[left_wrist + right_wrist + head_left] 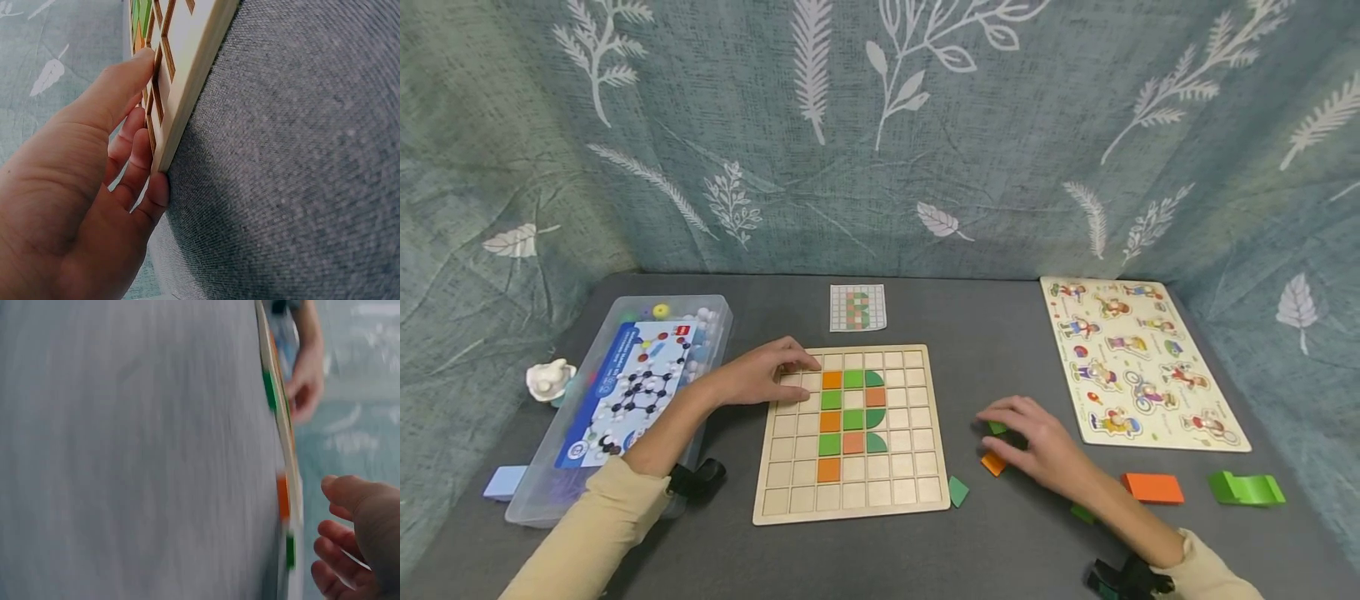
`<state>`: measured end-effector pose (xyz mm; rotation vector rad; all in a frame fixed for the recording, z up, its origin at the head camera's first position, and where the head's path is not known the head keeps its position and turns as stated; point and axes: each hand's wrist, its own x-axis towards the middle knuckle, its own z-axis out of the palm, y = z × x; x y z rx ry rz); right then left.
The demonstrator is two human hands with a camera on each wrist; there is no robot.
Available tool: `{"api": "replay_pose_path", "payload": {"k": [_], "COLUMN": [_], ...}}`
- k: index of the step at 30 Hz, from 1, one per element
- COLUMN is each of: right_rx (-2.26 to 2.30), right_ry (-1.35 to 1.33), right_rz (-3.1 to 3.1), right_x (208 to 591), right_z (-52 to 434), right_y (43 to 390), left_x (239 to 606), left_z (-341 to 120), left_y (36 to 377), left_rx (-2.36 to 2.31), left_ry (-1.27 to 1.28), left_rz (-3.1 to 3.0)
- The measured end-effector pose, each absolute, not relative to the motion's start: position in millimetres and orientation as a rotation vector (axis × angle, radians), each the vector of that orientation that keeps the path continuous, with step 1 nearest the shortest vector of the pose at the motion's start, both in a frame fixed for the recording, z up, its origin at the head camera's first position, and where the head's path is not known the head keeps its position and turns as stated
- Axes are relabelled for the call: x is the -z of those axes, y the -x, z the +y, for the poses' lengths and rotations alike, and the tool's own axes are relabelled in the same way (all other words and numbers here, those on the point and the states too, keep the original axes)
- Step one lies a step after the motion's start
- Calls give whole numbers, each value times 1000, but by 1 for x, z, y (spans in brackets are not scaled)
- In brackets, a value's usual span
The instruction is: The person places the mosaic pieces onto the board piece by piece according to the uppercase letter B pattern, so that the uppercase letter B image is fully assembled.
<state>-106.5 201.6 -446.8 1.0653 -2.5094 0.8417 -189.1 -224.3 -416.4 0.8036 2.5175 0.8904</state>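
Observation:
A wooden grid board (902, 481) lies mid-table. Its squares hold orange, light green and salmon tiles, plus dark green rounded pieces (876, 418). My left hand (758, 375) rests at the board's upper left corner; in the left wrist view its thumb (128, 78) lies over the grid and the little finger meets the edge. To the right of the board, my right hand (1033, 437) hovers with bent, parted fingers and nothing between them. Near its fingertips lie an orange tile (993, 463) and a partly hidden light green tile (997, 427).
A pattern card (858, 308) lies behind the board. A dark green piece (957, 491) sits by its lower right corner. The lidded plastic box (718, 312) stands left, a picture puzzle (1126, 343) right. Orange (1152, 488) and green (1246, 488) blocks lie at far right.

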Motion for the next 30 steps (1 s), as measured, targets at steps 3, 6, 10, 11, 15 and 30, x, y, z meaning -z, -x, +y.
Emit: {"api": "replay_pose_path", "payload": {"k": [3,6,10,11,15,30], "right_rx": [-901,-994,-1086,-1094,-1084,-956], "right_ry": [-982,-958,-994,-1002,-1027,-1178], "right_rz": [-2577,-2639,-2662,-2668,-2705,-2578], "right_x": [449,450,453,454,456,457], "right_z": [215,223,229,229,231,229], "right_y": [116,122,125,126,129,132], "left_x": [416,415,414,414,414,415], "left_z": [-224,-224,-224,-224,-224,-225], "left_y": [188,188,187,187,187,188], "left_rx": [-890,-886,-887,-889,-888,-891], "left_ry": [-799,-797,-795,-795,-801,-814], "left_rz": [2519,2517,2507,2506,2511,2511]}}
